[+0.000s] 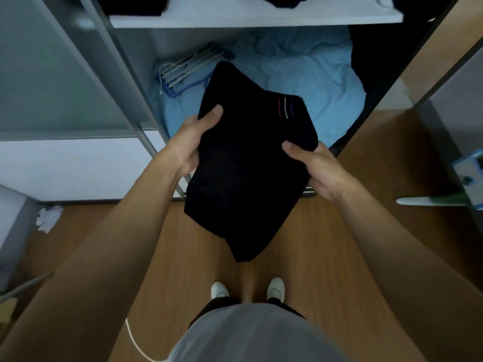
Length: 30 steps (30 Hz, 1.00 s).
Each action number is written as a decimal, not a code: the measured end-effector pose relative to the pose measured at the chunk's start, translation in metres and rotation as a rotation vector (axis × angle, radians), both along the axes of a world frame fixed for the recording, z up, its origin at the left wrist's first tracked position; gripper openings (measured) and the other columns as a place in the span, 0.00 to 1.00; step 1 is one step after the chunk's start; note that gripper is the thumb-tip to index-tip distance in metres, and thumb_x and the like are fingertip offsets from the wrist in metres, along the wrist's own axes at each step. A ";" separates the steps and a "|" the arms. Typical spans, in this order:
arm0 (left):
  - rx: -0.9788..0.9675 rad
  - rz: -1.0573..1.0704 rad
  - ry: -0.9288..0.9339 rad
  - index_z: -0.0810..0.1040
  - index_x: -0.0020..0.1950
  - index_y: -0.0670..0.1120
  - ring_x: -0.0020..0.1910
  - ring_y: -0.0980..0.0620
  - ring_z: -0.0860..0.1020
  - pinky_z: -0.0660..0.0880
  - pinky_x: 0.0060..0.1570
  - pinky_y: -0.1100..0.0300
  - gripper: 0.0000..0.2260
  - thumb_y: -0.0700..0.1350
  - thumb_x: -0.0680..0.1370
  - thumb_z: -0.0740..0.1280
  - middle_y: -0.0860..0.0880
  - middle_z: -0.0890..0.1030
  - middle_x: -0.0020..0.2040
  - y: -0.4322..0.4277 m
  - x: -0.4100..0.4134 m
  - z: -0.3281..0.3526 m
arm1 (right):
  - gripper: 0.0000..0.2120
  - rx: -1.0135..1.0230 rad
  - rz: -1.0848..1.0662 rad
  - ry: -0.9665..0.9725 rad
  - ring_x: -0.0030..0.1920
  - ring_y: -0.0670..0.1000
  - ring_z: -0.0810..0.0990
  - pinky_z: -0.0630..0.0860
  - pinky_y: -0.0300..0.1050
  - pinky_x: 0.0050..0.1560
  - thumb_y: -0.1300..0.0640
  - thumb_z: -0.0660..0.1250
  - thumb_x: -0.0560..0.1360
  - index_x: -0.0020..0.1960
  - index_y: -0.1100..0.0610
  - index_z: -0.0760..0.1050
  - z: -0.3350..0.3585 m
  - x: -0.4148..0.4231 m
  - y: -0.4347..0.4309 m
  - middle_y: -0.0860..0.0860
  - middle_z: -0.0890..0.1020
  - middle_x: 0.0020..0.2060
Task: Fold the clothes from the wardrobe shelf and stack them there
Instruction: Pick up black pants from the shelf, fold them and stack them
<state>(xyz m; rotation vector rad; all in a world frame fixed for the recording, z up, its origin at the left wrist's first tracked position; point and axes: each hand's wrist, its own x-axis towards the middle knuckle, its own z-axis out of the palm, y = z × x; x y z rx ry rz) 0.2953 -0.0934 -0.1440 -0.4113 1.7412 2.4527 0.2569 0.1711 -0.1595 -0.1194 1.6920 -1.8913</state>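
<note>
A folded black garment (pixel 243 173) with three short coloured stripes hangs in front of the open wardrobe, held at both sides. My left hand (pixel 192 142) grips its left edge, thumb on top. My right hand (pixel 313 167) grips its right edge, thumb pressed on the cloth. The lower end of the garment droops toward the floor. Above, the white wardrobe shelf (pixel 256 19) carries dark clothes (pixel 130 3) at its left and more dark cloth at the top middle.
Below the shelf lies crumpled light blue bedding (pixel 300 71) with a bunch of hangers (pixel 183 69) at its left. A sliding glass door (pixel 52 74) stands left, a wooden panel right. White paper scraps (pixel 48 218) and a cable (pixel 136 340) lie on the wooden floor.
</note>
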 end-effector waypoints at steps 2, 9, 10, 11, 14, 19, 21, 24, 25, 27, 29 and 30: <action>-0.031 -0.024 -0.053 0.78 0.65 0.45 0.61 0.48 0.81 0.79 0.57 0.58 0.24 0.53 0.72 0.75 0.45 0.83 0.61 -0.001 0.020 -0.019 | 0.13 -0.003 -0.023 -0.039 0.57 0.51 0.84 0.81 0.42 0.53 0.53 0.70 0.78 0.60 0.55 0.81 -0.002 0.001 -0.003 0.53 0.85 0.55; -0.222 0.052 -0.217 0.80 0.62 0.44 0.53 0.47 0.85 0.82 0.51 0.58 0.13 0.47 0.79 0.71 0.45 0.86 0.54 0.025 0.039 -0.049 | 0.10 0.171 -0.102 -0.442 0.40 0.54 0.86 0.84 0.49 0.40 0.52 0.70 0.77 0.52 0.58 0.83 0.003 -0.005 -0.006 0.54 0.86 0.45; -0.185 0.066 -0.216 0.81 0.60 0.43 0.52 0.47 0.85 0.82 0.49 0.59 0.11 0.46 0.80 0.70 0.45 0.86 0.53 0.029 0.035 -0.047 | 0.10 0.169 -0.116 -0.488 0.37 0.54 0.86 0.84 0.50 0.39 0.51 0.69 0.77 0.47 0.58 0.84 0.004 -0.007 -0.003 0.54 0.86 0.42; -0.140 0.077 -0.211 0.82 0.59 0.43 0.51 0.47 0.85 0.82 0.47 0.59 0.10 0.46 0.80 0.69 0.45 0.86 0.52 0.031 0.031 -0.045 | 0.12 0.134 -0.139 -0.499 0.37 0.53 0.86 0.84 0.51 0.38 0.49 0.70 0.76 0.44 0.57 0.86 0.004 -0.009 0.002 0.54 0.87 0.42; 0.045 0.148 -0.228 0.81 0.59 0.40 0.50 0.45 0.85 0.82 0.45 0.56 0.12 0.45 0.79 0.70 0.43 0.86 0.52 0.039 0.020 -0.036 | 0.16 -0.036 -0.210 -0.356 0.48 0.50 0.87 0.83 0.46 0.42 0.41 0.73 0.72 0.50 0.51 0.86 0.001 -0.002 0.016 0.50 0.87 0.51; 0.300 0.137 -0.364 0.83 0.53 0.42 0.41 0.47 0.86 0.82 0.38 0.55 0.10 0.48 0.78 0.72 0.44 0.86 0.46 0.043 0.013 -0.022 | 0.14 0.015 -0.202 -0.124 0.56 0.53 0.84 0.78 0.51 0.63 0.52 0.72 0.75 0.59 0.55 0.81 -0.030 0.038 0.000 0.53 0.86 0.54; 0.282 0.153 -0.323 0.85 0.52 0.43 0.42 0.48 0.86 0.82 0.39 0.56 0.11 0.49 0.76 0.73 0.45 0.87 0.46 0.037 0.013 -0.022 | 0.12 -0.001 -0.291 -0.097 0.56 0.55 0.84 0.79 0.49 0.60 0.56 0.71 0.77 0.60 0.58 0.80 -0.030 0.043 -0.007 0.55 0.86 0.53; 0.257 0.095 -0.211 0.88 0.49 0.47 0.50 0.50 0.86 0.81 0.44 0.59 0.11 0.52 0.78 0.70 0.47 0.87 0.51 0.021 0.019 -0.026 | 0.12 -0.057 -0.360 -0.121 0.55 0.54 0.85 0.80 0.47 0.58 0.55 0.70 0.78 0.60 0.58 0.80 -0.022 0.036 -0.006 0.55 0.86 0.54; 0.218 0.039 -0.202 0.88 0.49 0.48 0.52 0.51 0.85 0.81 0.45 0.61 0.11 0.53 0.79 0.69 0.48 0.86 0.53 0.016 0.025 -0.028 | 0.12 -0.045 -0.359 -0.137 0.55 0.53 0.85 0.80 0.46 0.57 0.55 0.70 0.78 0.60 0.58 0.80 -0.018 0.034 -0.005 0.54 0.86 0.54; 0.104 -0.061 -0.226 0.87 0.53 0.51 0.54 0.53 0.84 0.80 0.45 0.64 0.11 0.54 0.77 0.69 0.50 0.86 0.55 0.011 0.037 -0.036 | 0.12 0.014 -0.354 -0.202 0.52 0.53 0.86 0.82 0.46 0.53 0.54 0.70 0.78 0.60 0.57 0.80 -0.015 0.027 -0.004 0.54 0.86 0.53; 0.035 -0.133 -0.236 0.82 0.61 0.49 0.56 0.52 0.83 0.80 0.47 0.65 0.15 0.51 0.76 0.71 0.49 0.85 0.58 0.014 0.045 -0.047 | 0.11 0.086 -0.381 -0.315 0.49 0.54 0.86 0.83 0.47 0.48 0.55 0.70 0.78 0.59 0.58 0.80 -0.012 0.021 -0.007 0.56 0.86 0.51; 0.016 -0.136 -0.232 0.80 0.64 0.48 0.57 0.50 0.83 0.79 0.48 0.65 0.17 0.48 0.76 0.72 0.47 0.85 0.59 0.017 0.046 -0.052 | 0.11 0.117 -0.393 -0.371 0.48 0.55 0.86 0.83 0.48 0.47 0.56 0.70 0.78 0.58 0.59 0.80 -0.010 0.018 -0.009 0.56 0.86 0.51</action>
